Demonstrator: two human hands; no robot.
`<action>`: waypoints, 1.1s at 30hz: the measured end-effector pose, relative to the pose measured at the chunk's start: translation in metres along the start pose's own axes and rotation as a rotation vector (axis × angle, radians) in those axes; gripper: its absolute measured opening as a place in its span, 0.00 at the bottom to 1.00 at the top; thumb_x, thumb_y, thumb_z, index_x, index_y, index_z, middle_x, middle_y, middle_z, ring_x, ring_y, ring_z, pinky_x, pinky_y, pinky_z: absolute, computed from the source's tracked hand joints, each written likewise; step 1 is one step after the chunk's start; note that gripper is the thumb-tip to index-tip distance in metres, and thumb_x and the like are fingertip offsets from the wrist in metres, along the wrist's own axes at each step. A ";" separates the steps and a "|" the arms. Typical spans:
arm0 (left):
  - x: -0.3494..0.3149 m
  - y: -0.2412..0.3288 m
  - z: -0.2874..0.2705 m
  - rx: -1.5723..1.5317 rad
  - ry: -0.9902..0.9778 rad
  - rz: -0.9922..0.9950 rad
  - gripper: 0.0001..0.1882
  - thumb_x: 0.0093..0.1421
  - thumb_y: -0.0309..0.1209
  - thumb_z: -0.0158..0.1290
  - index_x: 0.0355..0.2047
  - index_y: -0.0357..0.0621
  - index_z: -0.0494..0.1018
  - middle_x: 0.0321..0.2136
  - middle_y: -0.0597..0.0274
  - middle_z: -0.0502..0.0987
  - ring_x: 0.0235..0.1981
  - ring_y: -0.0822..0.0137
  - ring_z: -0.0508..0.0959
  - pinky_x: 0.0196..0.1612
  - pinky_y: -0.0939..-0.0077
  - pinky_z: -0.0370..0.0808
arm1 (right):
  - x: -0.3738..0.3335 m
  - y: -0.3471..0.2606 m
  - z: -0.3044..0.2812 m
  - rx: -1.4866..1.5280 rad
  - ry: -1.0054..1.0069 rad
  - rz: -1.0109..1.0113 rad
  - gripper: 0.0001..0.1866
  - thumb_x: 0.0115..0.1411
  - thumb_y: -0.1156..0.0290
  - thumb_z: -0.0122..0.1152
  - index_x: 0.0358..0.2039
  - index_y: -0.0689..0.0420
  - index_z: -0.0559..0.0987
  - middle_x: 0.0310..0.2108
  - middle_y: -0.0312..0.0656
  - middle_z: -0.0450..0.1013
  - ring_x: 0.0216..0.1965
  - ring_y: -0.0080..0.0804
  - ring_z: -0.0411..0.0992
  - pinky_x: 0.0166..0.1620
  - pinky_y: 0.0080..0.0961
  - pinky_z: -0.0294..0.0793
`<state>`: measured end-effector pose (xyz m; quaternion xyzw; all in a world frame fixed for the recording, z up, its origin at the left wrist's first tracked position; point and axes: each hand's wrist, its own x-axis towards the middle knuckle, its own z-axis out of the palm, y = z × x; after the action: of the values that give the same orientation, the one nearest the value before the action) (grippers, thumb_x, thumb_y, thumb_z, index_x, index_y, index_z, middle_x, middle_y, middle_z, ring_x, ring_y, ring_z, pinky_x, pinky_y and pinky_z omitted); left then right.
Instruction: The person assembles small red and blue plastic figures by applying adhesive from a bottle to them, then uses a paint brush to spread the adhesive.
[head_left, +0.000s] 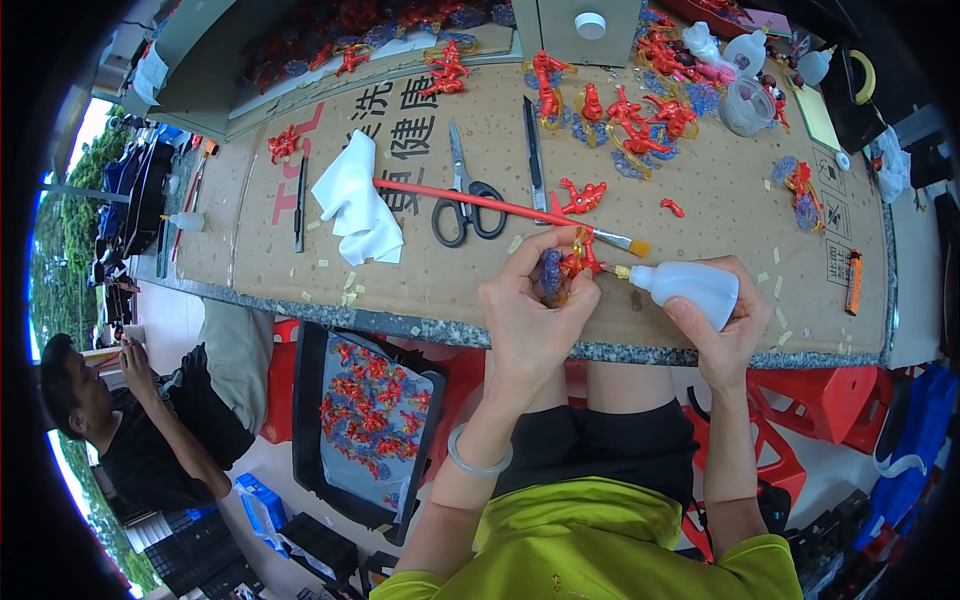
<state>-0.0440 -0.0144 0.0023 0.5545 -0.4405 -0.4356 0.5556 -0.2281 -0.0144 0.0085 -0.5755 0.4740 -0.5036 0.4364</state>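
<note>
My left hand [540, 315] pinches a small red toy figure [579, 262] with translucent purple and amber parts, just above the near edge of the table. In my right hand [722, 325] is a white squeeze bottle [688, 288], lying nearly level. Its thin nozzle points left and meets or almost meets the figure; which of the two I cannot tell. Behind my hands lies a red-handled paintbrush [480, 203], its handle crossing black-handled scissors [468, 200]. A red figure piece [583, 197] rests by the brush, and a smaller red piece [672, 207] sits farther right.
Cardboard [260, 235] covers the table. On it are a white cloth [360, 195], a black utility knife [534, 150], an orange cutter [853, 282] and several figures [640, 125] at the back. A black tray of figures [372, 410] stands lower left; a co-worker [150, 420] sits beyond it.
</note>
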 end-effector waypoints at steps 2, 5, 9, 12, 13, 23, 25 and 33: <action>0.000 0.001 0.000 -0.002 -0.004 -0.009 0.18 0.50 0.17 0.54 0.43 0.29 0.71 0.31 0.65 0.74 0.28 0.83 0.69 0.29 0.91 0.67 | 0.000 0.000 -0.002 -0.036 -0.004 -0.013 0.17 0.47 0.75 0.68 0.37 0.64 0.74 0.32 0.41 0.76 0.33 0.23 0.73 0.39 0.19 0.71; 0.000 0.004 0.000 -0.058 -0.008 -0.028 0.18 0.50 0.16 0.53 0.44 0.29 0.70 0.33 0.63 0.74 0.31 0.81 0.71 0.33 0.89 0.69 | -0.002 0.011 -0.009 0.025 0.049 -0.056 0.18 0.48 0.73 0.66 0.39 0.65 0.74 0.34 0.44 0.75 0.34 0.25 0.74 0.40 0.21 0.71; 0.003 -0.001 -0.005 -0.128 -0.025 0.046 0.19 0.51 0.12 0.51 0.45 0.31 0.70 0.35 0.62 0.73 0.34 0.79 0.72 0.36 0.88 0.70 | 0.000 0.014 -0.026 0.403 0.178 -0.052 0.23 0.51 0.72 0.62 0.47 0.68 0.72 0.40 0.48 0.74 0.41 0.29 0.73 0.45 0.23 0.69; 0.003 -0.002 -0.008 -0.124 -0.074 0.088 0.19 0.51 0.11 0.50 0.46 0.33 0.70 0.36 0.63 0.72 0.34 0.79 0.72 0.37 0.88 0.70 | 0.009 -0.003 -0.040 0.055 0.275 -0.016 0.24 0.53 0.73 0.59 0.50 0.69 0.70 0.43 0.49 0.74 0.47 0.30 0.71 0.50 0.22 0.67; 0.004 -0.002 -0.009 -0.111 -0.092 0.115 0.19 0.52 0.11 0.50 0.46 0.33 0.70 0.36 0.63 0.72 0.34 0.79 0.72 0.37 0.88 0.70 | 0.011 -0.002 -0.046 0.013 0.267 0.026 0.24 0.54 0.74 0.59 0.51 0.68 0.68 0.46 0.49 0.73 0.50 0.31 0.69 0.53 0.24 0.64; 0.005 0.009 -0.016 -0.183 -0.214 -0.081 0.27 0.54 0.12 0.47 0.53 0.40 0.58 0.36 0.59 0.72 0.37 0.77 0.72 0.41 0.84 0.70 | 0.010 -0.001 -0.041 -0.321 0.553 -0.329 0.22 0.53 0.79 0.59 0.50 0.65 0.68 0.44 0.48 0.72 0.46 0.31 0.69 0.50 0.25 0.66; 0.009 0.013 -0.020 -0.164 -0.386 -0.170 0.28 0.54 0.13 0.47 0.54 0.41 0.53 0.35 0.58 0.72 0.35 0.76 0.72 0.39 0.84 0.71 | -0.010 -0.015 -0.041 -0.423 0.789 -0.522 0.22 0.52 0.81 0.58 0.49 0.65 0.70 0.39 0.45 0.73 0.41 0.30 0.70 0.46 0.23 0.67; 0.014 0.015 -0.028 -0.173 -0.606 -0.219 0.29 0.53 0.13 0.49 0.54 0.41 0.53 0.32 0.59 0.71 0.33 0.76 0.72 0.34 0.84 0.71 | 0.016 -0.019 0.017 -0.086 -0.350 0.152 0.08 0.53 0.81 0.57 0.35 0.67 0.76 0.33 0.41 0.73 0.33 0.19 0.70 0.38 0.16 0.69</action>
<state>-0.0133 -0.0209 0.0177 0.3947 -0.4848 -0.6737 0.3942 -0.2087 -0.0270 0.0278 -0.6350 0.4540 -0.3407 0.5240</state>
